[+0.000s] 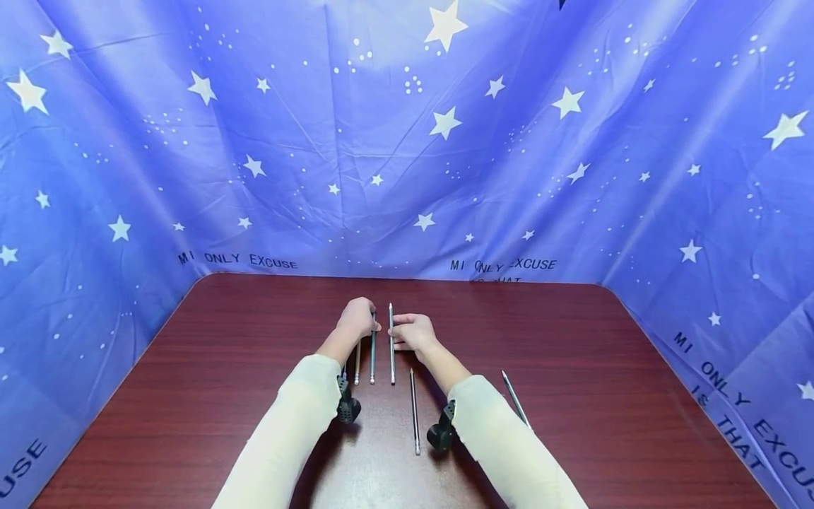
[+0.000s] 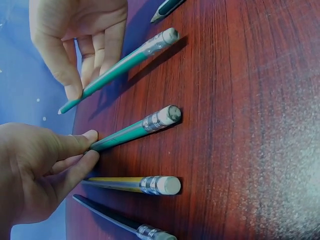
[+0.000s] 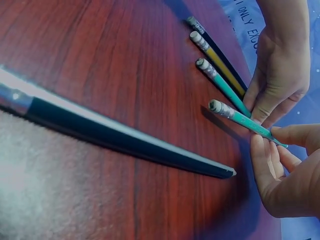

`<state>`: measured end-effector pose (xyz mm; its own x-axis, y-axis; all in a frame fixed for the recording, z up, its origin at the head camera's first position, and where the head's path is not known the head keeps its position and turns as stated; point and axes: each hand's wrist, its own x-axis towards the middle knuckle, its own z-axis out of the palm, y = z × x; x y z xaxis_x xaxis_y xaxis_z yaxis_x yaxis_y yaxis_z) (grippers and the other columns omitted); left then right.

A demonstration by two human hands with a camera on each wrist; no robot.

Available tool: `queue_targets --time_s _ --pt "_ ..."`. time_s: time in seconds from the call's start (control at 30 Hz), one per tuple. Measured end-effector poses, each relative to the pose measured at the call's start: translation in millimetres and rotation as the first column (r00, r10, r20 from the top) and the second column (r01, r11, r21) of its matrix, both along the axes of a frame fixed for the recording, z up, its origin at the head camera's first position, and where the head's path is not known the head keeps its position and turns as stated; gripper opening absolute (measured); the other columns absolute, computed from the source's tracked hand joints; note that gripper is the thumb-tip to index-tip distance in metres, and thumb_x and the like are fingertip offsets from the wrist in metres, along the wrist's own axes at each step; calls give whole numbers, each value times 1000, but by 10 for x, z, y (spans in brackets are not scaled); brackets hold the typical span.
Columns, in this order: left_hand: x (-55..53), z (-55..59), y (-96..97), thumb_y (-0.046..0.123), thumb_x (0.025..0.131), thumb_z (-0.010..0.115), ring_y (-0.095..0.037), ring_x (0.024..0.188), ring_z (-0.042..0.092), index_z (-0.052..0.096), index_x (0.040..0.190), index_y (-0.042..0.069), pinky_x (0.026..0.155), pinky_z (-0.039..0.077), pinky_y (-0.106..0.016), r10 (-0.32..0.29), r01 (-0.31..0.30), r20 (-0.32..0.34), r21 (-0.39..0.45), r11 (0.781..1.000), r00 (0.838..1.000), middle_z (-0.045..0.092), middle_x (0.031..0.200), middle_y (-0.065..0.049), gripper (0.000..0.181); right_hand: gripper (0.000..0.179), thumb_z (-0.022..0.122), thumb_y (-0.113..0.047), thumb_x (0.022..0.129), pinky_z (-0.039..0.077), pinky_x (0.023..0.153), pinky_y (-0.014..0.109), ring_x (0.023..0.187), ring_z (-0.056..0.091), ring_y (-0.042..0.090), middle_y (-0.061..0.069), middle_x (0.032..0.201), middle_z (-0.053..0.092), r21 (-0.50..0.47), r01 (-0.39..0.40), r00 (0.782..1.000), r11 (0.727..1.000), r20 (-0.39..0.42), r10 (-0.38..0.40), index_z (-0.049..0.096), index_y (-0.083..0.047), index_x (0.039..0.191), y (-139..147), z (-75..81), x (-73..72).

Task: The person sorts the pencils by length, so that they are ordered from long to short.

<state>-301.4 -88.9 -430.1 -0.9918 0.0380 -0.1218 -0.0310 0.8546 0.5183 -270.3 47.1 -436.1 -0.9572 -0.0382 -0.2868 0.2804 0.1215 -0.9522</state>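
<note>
My left hand [image 1: 357, 316] pinches the far part of a green pencil [image 2: 120, 136] between thumb and finger; its eraser end lies at the tabletop. Just to the right, my right hand [image 1: 416, 334] holds a second green pencil [image 3: 245, 121] near its sharpened tip. That pencil casts a separate shadow on the wood below its eraser end. Both pencils point away from me, roughly side by side. Left of them lie a yellow pencil [image 2: 115, 183] and a black pencil [image 2: 107, 212], partly behind my left hand and wrist in the head view.
A dark pencil [image 1: 415, 413] lies on the reddish-brown table [image 1: 254, 424] between my forearms. Another pencil [image 1: 516, 398] lies beyond my right sleeve, partly covered by it. A blue star-patterned curtain [image 1: 381, 141] surrounds the table's back and sides.
</note>
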Motion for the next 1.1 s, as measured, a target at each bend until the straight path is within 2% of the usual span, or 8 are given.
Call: queue_targets --time_s 0.27,0.47,0.67,0.83,1.0,1.1 --pt "9 13 11 13 78 75 -22 87 66 61 119 1 77 55 -31 6 -6 17 13 1000 1000 65 116 -14 45 36 61 7 80 55 50 22 50 54 7 3 64 61 -4 -8 1000 1000 -6 8 60 6 116 -69 39 -27" --pt "17 24 14 13 77 76 -24 96 64 62 117 1 85 54 -34 8 -8 3 1 1000 1000 65 116 -13 45 36 62 9 79 56 51 24 50 55 8 14 77 69 -3 -10 1000 1000 11 10 60 7 115 -111 31 -27" --pt "26 10 17 13 77 76 -24 101 62 62 117 1 84 54 -34 9 -9 1 0 1000 1000 64 117 -14 44 35 62 9 78 56 50 24 50 56 7 8 71 66 17 -7 1000 1000 -5 7 59 9 113 -134 -26 -19" --pt "36 5 17 14 78 76 -23 97 64 62 117 1 83 54 -33 8 -8 -3 8 1000 1000 65 116 -14 44 35 62 10 77 55 49 23 50 56 6 6 69 66 50 1 1000 999 -26 0 60 9 112 -154 -54 -14" --pt "41 23 13 13 78 76 -21 84 67 61 118 1 79 55 -32 21 -22 10 32 999 1000 65 115 -14 45 35 64 9 77 55 49 23 48 56 6 17 80 71 93 11 999 996 -52 -6 62 8 112 -170 -92 -32" --pt "41 34 17 13 78 76 -21 86 66 61 118 1 79 55 -32 24 -25 18 33 999 1000 65 116 -14 45 33 66 7 77 55 49 23 47 56 6 21 86 71 144 14 997 990 -71 -4 63 8 110 -182 -109 -45"
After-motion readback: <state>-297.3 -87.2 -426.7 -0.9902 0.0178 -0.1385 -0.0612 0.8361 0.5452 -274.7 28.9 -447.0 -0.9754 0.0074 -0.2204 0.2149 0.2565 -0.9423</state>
